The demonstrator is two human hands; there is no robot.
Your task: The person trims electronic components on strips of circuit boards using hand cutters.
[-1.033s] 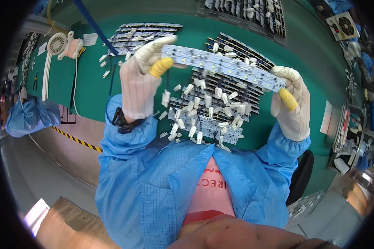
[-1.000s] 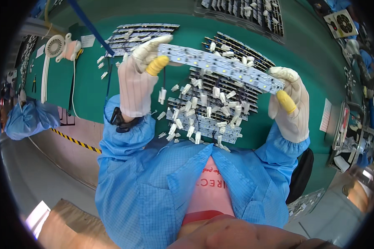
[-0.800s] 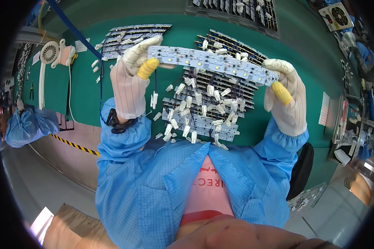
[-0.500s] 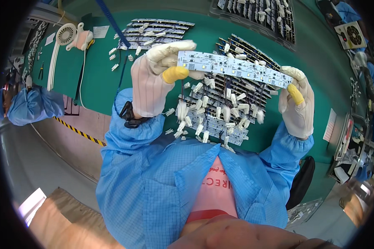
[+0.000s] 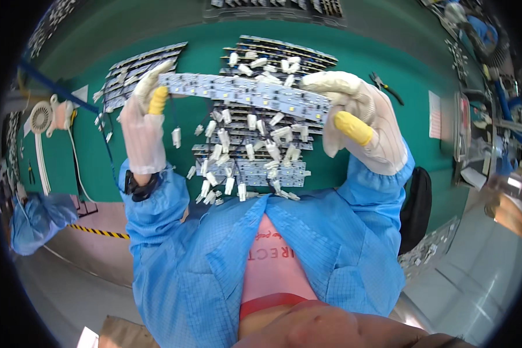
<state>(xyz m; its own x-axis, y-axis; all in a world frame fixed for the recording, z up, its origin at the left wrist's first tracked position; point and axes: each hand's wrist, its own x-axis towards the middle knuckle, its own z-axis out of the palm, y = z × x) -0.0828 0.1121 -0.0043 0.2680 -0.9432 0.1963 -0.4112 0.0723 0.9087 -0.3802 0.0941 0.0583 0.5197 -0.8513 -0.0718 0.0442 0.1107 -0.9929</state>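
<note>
While both hands [image 5: 142, 124] [image 5: 362, 124] hold it, LED strip board [image 5: 243, 90] runs left-right.

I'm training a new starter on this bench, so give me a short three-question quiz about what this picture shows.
1. True or false: both the left hand and the right hand hold the long white LED circuit strip.
2. The bench mat is: A red, B green, C grey?
3. Fill in: black-handled pliers lie to the ___ of the right hand.

Key: 1 true; 2 B; 3 right.
</note>
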